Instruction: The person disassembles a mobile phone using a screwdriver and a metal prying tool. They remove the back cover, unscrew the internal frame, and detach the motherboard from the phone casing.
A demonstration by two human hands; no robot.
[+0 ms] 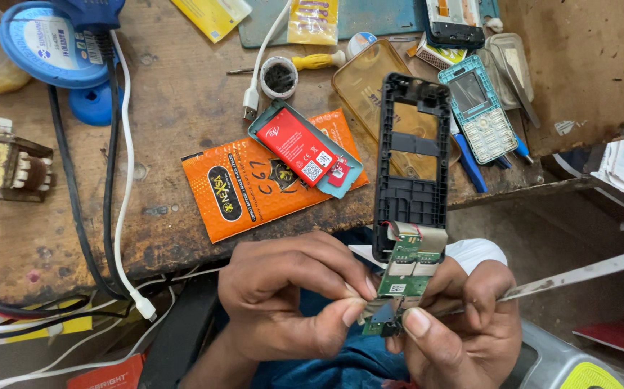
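Observation:
My left hand (290, 299) pinches the lower end of a small green circuit board (404, 274) between thumb and fingers. The board hangs by a flat ribbon from a black plastic phone frame (411, 166) that stands upright above both hands. My right hand (463, 328) steadies the board's bottom edge with its thumb and grips metal tweezers (578, 275), which stick out to the right. Both hands work just off the front edge of the wooden bench (175, 108).
On the bench lie an orange packet (243, 189), a teal back cover with a red battery (299, 148), a teal keypad phone front (479, 109), a clear amber case (361, 81), a yellow screwdriver (312, 62), a blue round tin (47, 45), a small transformer (6, 167) and black and white cables (114, 180).

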